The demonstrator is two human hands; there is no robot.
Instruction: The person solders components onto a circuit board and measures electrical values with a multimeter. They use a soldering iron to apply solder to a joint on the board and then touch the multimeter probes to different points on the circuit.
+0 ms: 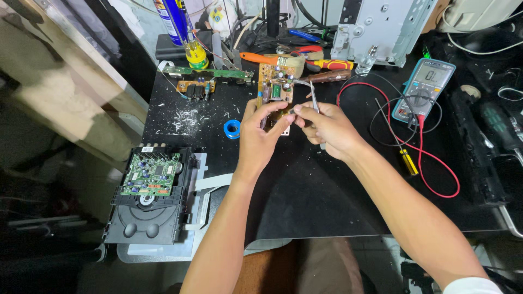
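My left hand [260, 136] grips the lower edge of a brown circuit board [275, 87] with several small parts on it, held tilted up over the black work mat [305, 185]. My right hand [327, 128] pinches metal tweezers [312, 97] whose tips reach to the board's right edge near a green part. Both hands meet just below the board.
A blue tape roll [232, 129] lies left of my hands. A disc drive with a green board [150, 188] sits front left. A multimeter [425, 87] with red and black leads and a yellow-handled screwdriver [406, 158] lie to the right. Screwdrivers, pliers, spray cans and a metal chassis [381, 27] crowd the back.
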